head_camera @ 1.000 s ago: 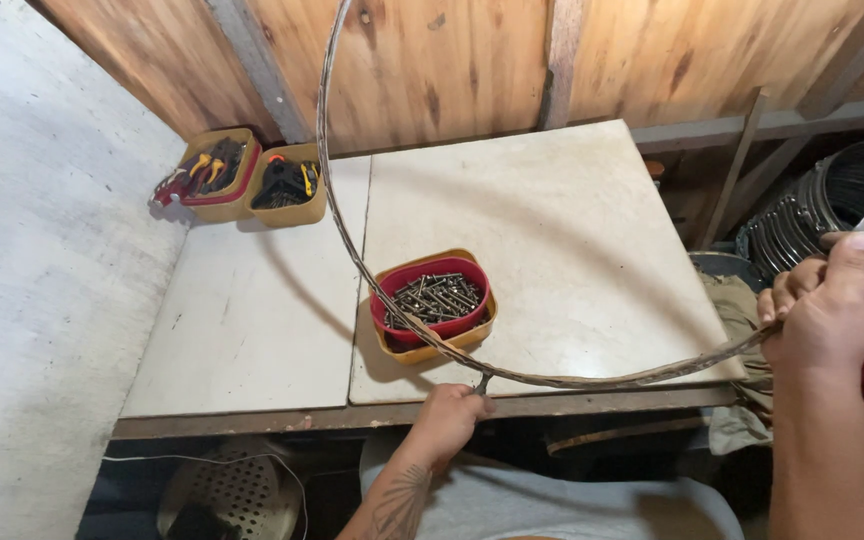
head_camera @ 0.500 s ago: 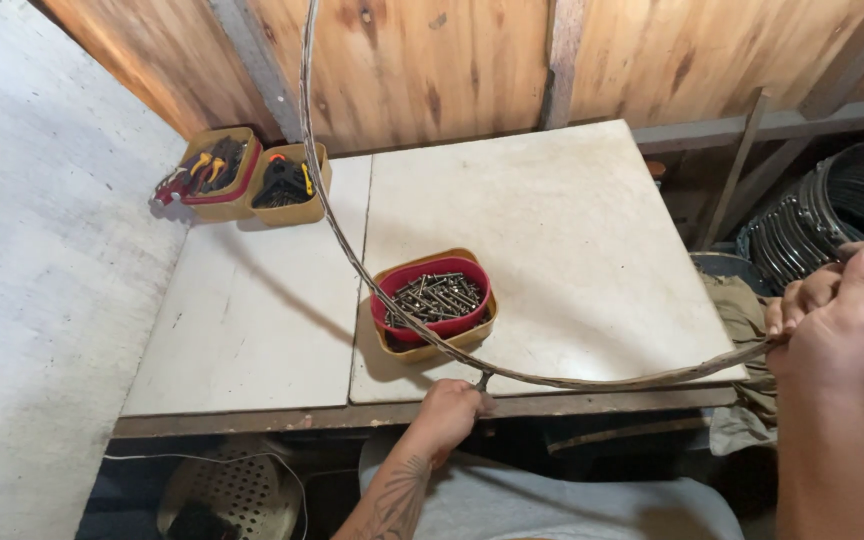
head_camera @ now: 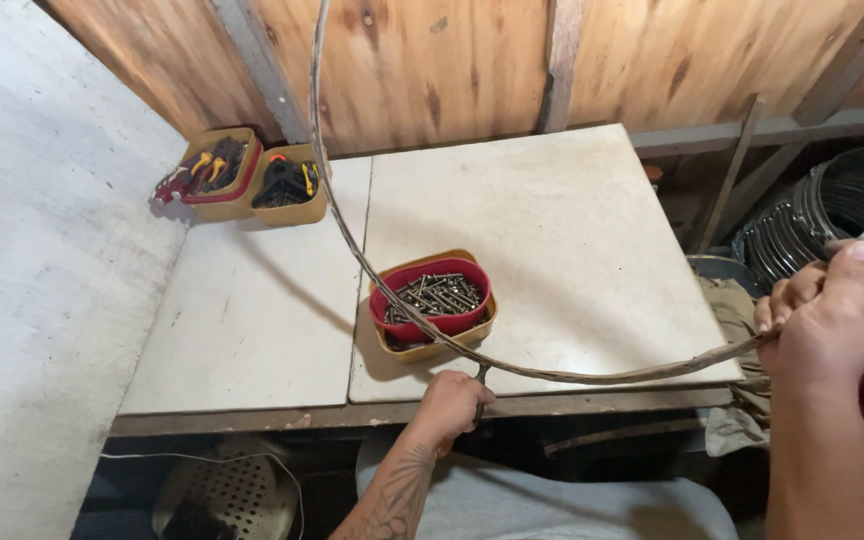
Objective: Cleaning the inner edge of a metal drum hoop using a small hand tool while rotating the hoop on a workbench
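My right hand (head_camera: 837, 320) fingers clamp the long curved rod (head_camera: 592, 377); my left hand (head_camera: 452, 400) grips it at the worktop (head_camera: 572, 220) edge.

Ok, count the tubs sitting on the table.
3: two yellow tubs side by side at the far left corner, one tub of screws near the front edge. None seem hidden.

One head-worn view only — it looks steeply down from just in front of the table (head_camera: 252, 330), facing the plank wall (head_camera: 432, 70) behind it. The table fills the middle at arm's reach; its near edge sits low in frame — no second view shares it.
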